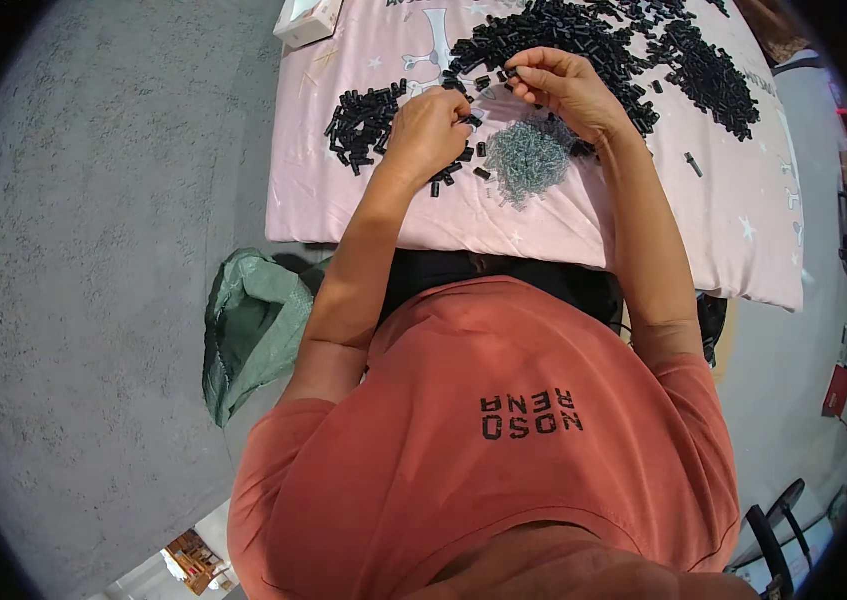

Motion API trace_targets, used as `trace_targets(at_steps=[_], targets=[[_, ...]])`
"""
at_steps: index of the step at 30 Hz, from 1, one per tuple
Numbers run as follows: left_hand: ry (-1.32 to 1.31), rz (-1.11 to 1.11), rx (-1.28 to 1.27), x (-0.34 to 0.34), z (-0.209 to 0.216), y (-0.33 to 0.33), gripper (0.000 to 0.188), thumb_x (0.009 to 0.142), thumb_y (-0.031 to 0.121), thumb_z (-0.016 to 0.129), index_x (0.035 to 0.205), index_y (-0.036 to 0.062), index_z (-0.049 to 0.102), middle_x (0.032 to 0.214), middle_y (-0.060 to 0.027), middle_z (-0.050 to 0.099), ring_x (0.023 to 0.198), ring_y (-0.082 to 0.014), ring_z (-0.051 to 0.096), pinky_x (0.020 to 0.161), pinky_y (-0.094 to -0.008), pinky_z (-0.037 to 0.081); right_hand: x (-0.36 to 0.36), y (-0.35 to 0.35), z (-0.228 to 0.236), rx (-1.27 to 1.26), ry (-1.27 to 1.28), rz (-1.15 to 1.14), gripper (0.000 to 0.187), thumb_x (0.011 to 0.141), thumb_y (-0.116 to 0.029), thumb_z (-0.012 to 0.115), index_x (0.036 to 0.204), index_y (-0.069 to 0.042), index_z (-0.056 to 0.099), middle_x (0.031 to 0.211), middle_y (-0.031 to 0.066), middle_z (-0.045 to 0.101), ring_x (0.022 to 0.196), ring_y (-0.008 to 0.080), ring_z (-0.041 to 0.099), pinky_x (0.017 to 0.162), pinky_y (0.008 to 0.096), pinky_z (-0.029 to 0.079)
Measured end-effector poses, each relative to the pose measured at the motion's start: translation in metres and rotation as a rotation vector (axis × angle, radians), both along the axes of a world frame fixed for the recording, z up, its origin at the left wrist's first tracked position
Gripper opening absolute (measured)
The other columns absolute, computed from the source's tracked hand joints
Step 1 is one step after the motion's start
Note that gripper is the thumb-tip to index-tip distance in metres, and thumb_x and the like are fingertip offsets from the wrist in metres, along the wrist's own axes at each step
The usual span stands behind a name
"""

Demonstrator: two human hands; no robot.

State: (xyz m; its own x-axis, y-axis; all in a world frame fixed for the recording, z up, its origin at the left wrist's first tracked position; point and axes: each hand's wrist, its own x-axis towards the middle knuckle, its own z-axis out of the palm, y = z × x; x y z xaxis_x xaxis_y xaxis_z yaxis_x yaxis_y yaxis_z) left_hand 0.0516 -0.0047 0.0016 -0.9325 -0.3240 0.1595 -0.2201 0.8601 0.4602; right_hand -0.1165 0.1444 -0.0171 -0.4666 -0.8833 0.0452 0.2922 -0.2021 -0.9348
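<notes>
My left hand [427, 133] is closed, fingers curled inward, at the right side of a small heap of short black cylindrical pieces [364, 122]; whatever it grips is hidden. Up and to the right, my right hand [565, 90] is pinched, thumb against forefinger. A tiny dark bit shows at its fingertips, too small to name. Beyond that hand spreads a large pile of similar black pieces [543, 35]. Between my wrists lies a mound of small, shiny, clear-grey pieces [526, 162], with a few black pieces scattered along its left edge.
A pink patterned cloth [683, 225] covers the table. Another black heap [711, 80] lies at the far right, with a single dark piece [693, 164] nearer me. A white box [307, 22] stands at the far left corner. On the floor at left sits an open green sack [255, 330].
</notes>
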Motion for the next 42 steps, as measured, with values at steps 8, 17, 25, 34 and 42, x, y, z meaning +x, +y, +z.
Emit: trace_targets(at_steps=[8,17,25,34,42], targets=[[0.029,0.011,0.040,-0.002,0.002,0.012,0.016,0.075,0.009,0.069,0.090,0.0052,0.067,0.089,-0.0139,0.062,0.086,-0.0331,0.062,0.077,-0.0418,0.049,0.000,0.000,0.000,0.027,0.000,-0.014,0.017,0.092,-0.008,0.059,0.107,0.000,0.065,0.087,0.0051,0.067,0.074,0.0074,0.061,0.072,0.0195,0.051],[0.027,-0.020,0.004,-0.012,-0.009,0.010,0.009,0.079,0.010,0.065,0.086,0.0047,0.066,0.085,-0.0146,0.061,0.083,-0.0341,0.061,0.076,-0.0427,0.048,-0.006,0.001,-0.002,0.000,-0.037,-0.012,0.019,0.092,-0.007,0.059,0.109,-0.001,0.064,0.090,0.0039,0.066,0.074,0.0069,0.061,0.069,0.0187,0.052],[0.144,0.059,-0.052,-0.034,-0.014,-0.002,0.009,0.079,0.012,0.066,0.084,0.0049,0.067,0.086,-0.0150,0.062,0.085,-0.0342,0.061,0.076,-0.0431,0.049,-0.015,0.003,-0.003,-0.030,-0.073,-0.181,0.018,0.092,-0.009,0.061,0.107,0.000,0.065,0.089,0.0053,0.067,0.075,0.0086,0.063,0.069,0.0188,0.053],[0.088,0.060,-0.137,-0.046,-0.018,-0.002,0.009,0.078,0.010,0.065,0.085,0.0036,0.066,0.089,-0.0161,0.063,0.087,-0.0346,0.061,0.079,-0.0436,0.049,-0.013,0.002,-0.004,-0.010,-0.063,-0.187,0.018,0.091,-0.009,0.061,0.107,-0.001,0.066,0.088,0.0057,0.067,0.075,0.0086,0.063,0.069,0.0190,0.053],[0.284,0.088,0.286,-0.036,0.003,0.017,0.011,0.082,0.005,0.062,0.091,-0.0011,0.062,0.083,-0.0101,0.066,0.070,-0.0161,0.066,0.065,-0.0270,0.052,-0.008,0.002,-0.001,0.009,-0.060,-0.113,0.020,0.092,-0.008,0.060,0.110,-0.002,0.064,0.087,0.0037,0.067,0.078,0.0082,0.063,0.073,0.0193,0.053]])
